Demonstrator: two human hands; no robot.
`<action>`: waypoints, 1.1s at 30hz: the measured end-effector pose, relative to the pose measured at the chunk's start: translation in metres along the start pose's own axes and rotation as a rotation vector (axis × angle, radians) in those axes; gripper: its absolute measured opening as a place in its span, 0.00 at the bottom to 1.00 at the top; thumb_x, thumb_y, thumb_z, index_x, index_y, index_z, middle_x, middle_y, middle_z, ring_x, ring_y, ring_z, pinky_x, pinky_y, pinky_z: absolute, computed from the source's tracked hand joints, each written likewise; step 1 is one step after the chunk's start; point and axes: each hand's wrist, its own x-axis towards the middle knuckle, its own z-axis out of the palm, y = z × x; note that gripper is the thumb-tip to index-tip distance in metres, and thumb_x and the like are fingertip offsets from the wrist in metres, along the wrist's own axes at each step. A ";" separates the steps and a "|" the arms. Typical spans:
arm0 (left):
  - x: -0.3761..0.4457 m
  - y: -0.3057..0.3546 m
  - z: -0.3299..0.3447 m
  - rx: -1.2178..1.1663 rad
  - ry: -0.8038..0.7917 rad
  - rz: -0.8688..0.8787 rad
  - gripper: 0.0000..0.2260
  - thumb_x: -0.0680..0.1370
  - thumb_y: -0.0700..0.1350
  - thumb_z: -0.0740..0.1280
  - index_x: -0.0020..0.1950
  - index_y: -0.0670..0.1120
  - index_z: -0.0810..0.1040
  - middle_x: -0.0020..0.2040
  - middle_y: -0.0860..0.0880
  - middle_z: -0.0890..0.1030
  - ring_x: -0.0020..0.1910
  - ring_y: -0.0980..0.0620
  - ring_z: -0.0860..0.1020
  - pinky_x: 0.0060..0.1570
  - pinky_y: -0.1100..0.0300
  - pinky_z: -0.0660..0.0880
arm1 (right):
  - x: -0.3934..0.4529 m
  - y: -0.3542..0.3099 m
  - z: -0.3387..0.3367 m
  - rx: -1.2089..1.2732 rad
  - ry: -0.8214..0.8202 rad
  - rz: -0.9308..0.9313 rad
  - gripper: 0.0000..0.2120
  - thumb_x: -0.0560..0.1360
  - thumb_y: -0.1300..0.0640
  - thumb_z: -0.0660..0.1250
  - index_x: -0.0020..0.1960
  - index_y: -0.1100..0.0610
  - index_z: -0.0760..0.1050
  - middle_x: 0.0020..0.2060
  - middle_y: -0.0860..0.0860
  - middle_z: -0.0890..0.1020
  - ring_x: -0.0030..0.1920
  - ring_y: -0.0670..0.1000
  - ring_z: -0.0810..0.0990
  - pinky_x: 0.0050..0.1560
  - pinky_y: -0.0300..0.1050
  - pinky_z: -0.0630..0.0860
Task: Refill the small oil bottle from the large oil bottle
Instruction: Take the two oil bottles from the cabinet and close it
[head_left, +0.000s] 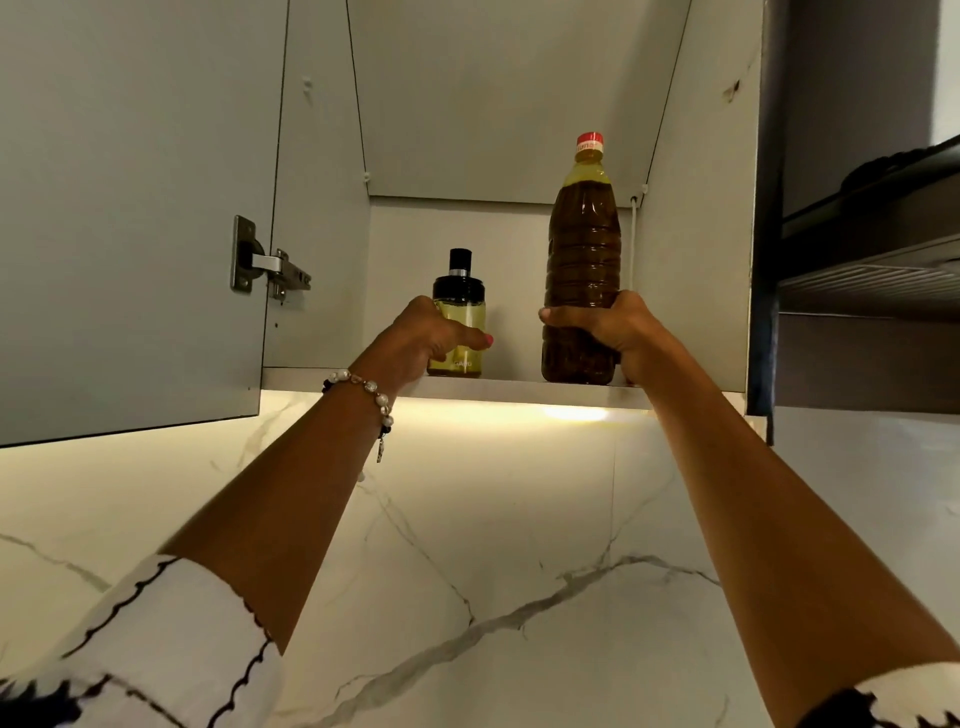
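Far to the left of both hands, the cabinet door (130, 208) hangs open, with a metal hinge (267, 267) on its inner side. The left arm reaches up and forward into the open cabinet (696, 234). A pearl bracelet (363, 392) sits on that wrist. The left hand (426, 338) wraps around the small oil bottle (460, 319), with the thumb curled across the front of the glass. This bottle has a black top and pale yellow oil inside. It stands upright near the front edge of the cabinet shelf (519, 388).

To the right of the left hand, with a gap between, the right arm also stretches up. The right hand (608, 327) grips the large oil bottle (582, 249) low on its body, fingers curled round the front. This bottle is tall, full of dark brown oil, and has a red cap. It stands upright, and its bottom looks level with the shelf. Below both hands, a warm light glows under the shelf onto a white marble wall (493, 545).
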 end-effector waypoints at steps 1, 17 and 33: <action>0.003 -0.001 0.002 -0.005 0.005 0.004 0.21 0.66 0.43 0.79 0.53 0.44 0.72 0.51 0.44 0.79 0.51 0.46 0.79 0.51 0.54 0.76 | 0.003 0.002 0.000 -0.001 0.014 -0.004 0.26 0.66 0.56 0.78 0.59 0.55 0.71 0.45 0.51 0.79 0.42 0.50 0.79 0.36 0.42 0.75; 0.001 -0.003 -0.009 -0.271 0.100 0.073 0.22 0.64 0.46 0.80 0.54 0.41 0.79 0.50 0.44 0.83 0.46 0.49 0.82 0.46 0.56 0.80 | -0.007 -0.006 0.002 0.088 0.087 -0.084 0.27 0.62 0.56 0.80 0.57 0.56 0.74 0.47 0.54 0.83 0.43 0.54 0.84 0.45 0.51 0.83; -0.149 -0.014 -0.014 -0.362 -0.027 0.145 0.08 0.69 0.41 0.75 0.47 0.46 0.81 0.44 0.46 0.84 0.46 0.46 0.83 0.54 0.49 0.79 | -0.154 -0.005 -0.035 0.237 -0.032 -0.166 0.23 0.67 0.60 0.76 0.60 0.56 0.74 0.49 0.53 0.83 0.48 0.52 0.84 0.47 0.48 0.81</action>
